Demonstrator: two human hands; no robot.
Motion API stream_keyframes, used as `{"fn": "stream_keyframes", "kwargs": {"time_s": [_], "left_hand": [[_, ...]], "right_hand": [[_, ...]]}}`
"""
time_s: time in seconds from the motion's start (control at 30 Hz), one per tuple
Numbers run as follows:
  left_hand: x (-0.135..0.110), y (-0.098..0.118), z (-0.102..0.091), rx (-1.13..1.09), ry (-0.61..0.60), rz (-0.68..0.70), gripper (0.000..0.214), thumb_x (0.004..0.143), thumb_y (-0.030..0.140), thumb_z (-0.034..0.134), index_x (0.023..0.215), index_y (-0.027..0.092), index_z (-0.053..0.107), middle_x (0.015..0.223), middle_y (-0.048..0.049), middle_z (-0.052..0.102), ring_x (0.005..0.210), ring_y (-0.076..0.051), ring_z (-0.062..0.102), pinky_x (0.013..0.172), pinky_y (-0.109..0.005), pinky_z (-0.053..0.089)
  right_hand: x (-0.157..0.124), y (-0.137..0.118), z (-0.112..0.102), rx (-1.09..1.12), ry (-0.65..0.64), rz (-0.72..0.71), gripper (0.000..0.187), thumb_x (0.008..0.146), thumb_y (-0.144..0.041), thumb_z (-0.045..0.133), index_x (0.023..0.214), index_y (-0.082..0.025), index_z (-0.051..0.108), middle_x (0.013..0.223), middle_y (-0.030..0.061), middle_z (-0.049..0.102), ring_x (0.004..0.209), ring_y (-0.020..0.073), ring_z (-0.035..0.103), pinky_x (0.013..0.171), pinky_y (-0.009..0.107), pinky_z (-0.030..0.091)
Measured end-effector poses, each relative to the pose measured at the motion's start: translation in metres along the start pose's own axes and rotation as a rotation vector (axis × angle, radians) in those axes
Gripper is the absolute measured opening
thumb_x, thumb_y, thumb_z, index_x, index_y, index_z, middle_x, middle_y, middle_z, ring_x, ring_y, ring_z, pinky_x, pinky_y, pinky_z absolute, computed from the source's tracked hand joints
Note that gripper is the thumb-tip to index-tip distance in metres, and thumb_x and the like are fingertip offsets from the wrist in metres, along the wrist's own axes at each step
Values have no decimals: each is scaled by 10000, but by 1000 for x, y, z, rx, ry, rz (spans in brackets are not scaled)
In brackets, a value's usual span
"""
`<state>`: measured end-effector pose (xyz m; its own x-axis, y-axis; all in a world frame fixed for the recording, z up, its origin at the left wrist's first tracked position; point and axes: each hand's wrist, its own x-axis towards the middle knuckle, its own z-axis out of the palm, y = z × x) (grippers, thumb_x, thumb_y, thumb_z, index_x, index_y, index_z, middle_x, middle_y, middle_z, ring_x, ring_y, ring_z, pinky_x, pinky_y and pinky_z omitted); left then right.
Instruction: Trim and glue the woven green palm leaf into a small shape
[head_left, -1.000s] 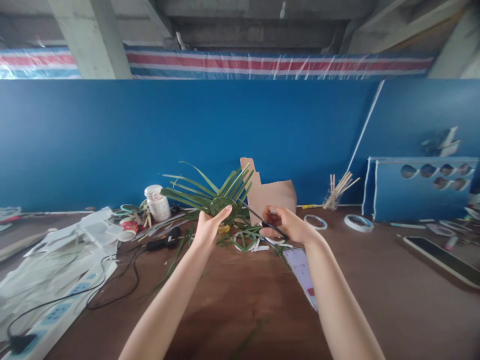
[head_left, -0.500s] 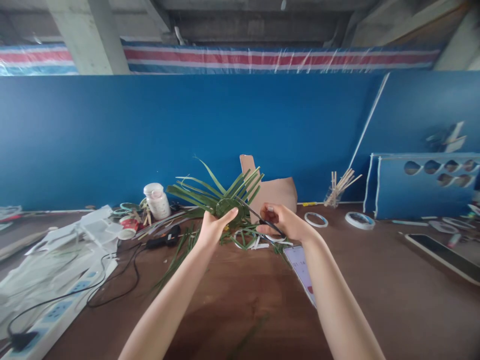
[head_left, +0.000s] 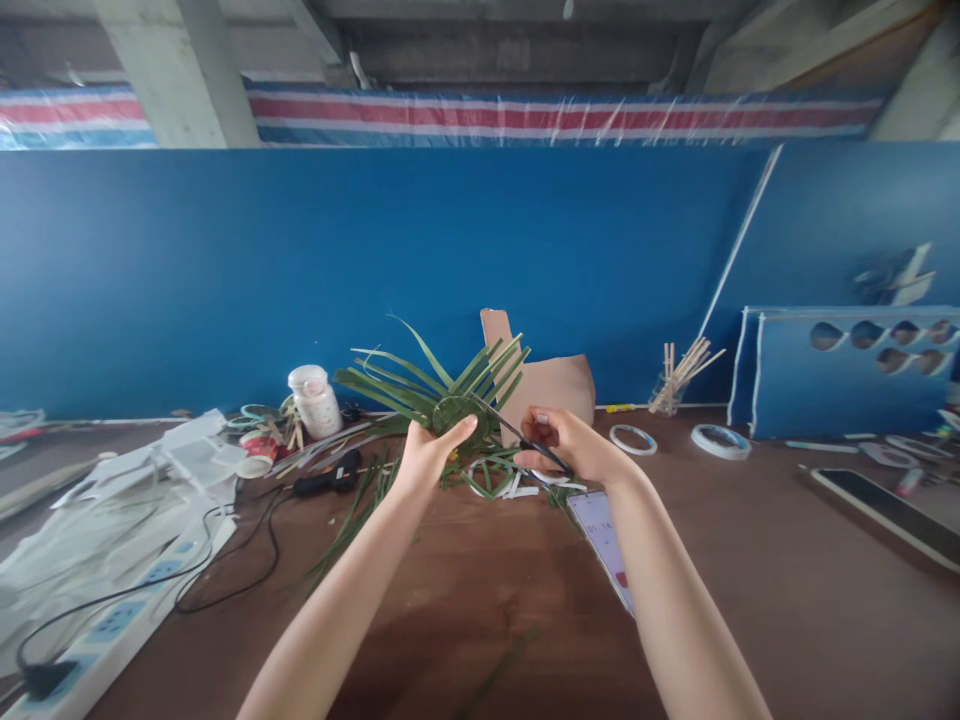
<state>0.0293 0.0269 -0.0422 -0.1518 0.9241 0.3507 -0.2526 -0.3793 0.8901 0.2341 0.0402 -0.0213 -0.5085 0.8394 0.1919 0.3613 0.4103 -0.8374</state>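
Note:
My left hand [head_left: 433, 452] is closed on a round woven palm-leaf piece [head_left: 454, 410], its thumb lying over the front. Long green leaf strips [head_left: 390, 388] fan out from the piece to the left, up and right. In my right hand [head_left: 559, 440] is a slim black tool that looks like tweezers [head_left: 534, 445], held between curled fingers. Its thin tip reaches up and left to the right edge of the woven piece. Whether the tip grips a strip is too small to tell. Below both hands lie cut leaf strips and white rings [head_left: 491, 478].
A phone [head_left: 600, 540] lies by my right forearm. Left are a glue gun [head_left: 330, 475] with its cord, a white jar [head_left: 313, 402], a red cup [head_left: 257, 453] and a power strip [head_left: 127, 615]. Cardboard [head_left: 559, 390], tape rolls [head_left: 720, 441] and a stick holder [head_left: 665, 397] stand behind and right.

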Motion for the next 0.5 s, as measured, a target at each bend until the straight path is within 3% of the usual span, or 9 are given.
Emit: {"fn": "stream_keyframes", "kwargs": {"time_s": [0.5], "left_hand": [[-1, 1, -1, -7, -15, -31, 346, 600, 279, 776, 896, 129, 677, 885, -74, 705, 890, -235, 639, 837, -364, 473]], "right_hand": [[2, 5, 1, -35, -5, -40, 390, 633, -442, 725, 721, -196, 435, 596, -57, 442, 522, 82, 376, 494, 217, 298]]}}
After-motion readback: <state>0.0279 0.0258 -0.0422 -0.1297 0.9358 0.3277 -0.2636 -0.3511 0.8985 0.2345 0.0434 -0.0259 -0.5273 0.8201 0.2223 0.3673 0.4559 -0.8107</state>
